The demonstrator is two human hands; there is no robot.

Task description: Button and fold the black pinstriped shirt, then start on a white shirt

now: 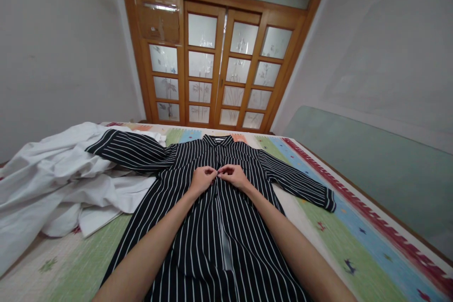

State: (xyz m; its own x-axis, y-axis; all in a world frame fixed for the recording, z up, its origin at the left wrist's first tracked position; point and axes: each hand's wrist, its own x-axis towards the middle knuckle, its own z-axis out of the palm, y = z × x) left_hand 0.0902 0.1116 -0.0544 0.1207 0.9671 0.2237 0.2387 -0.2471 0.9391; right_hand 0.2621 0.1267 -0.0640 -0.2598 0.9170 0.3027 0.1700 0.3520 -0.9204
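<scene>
A black shirt with white stripes (198,226) lies spread on the bed, its collar (217,140) at the far end and both sleeves stretched out to the sides. My left hand (203,178) pinches the front placket at chest height. Beside it, fingertips almost touching, my right hand (233,175) pinches the other side of the same spot. Whatever small part lies between the fingertips is hidden. Below the hands the front edges part, and a pale strip shows in the gap.
Crumpled white cloth (63,179) is heaped at the left, under the shirt's left-hand sleeve. A patterned bed cover (318,240) lies beneath everything. A pale green headboard-like panel (371,151) runs along the right. Wooden glass-paned doors (219,71) stand beyond the bed.
</scene>
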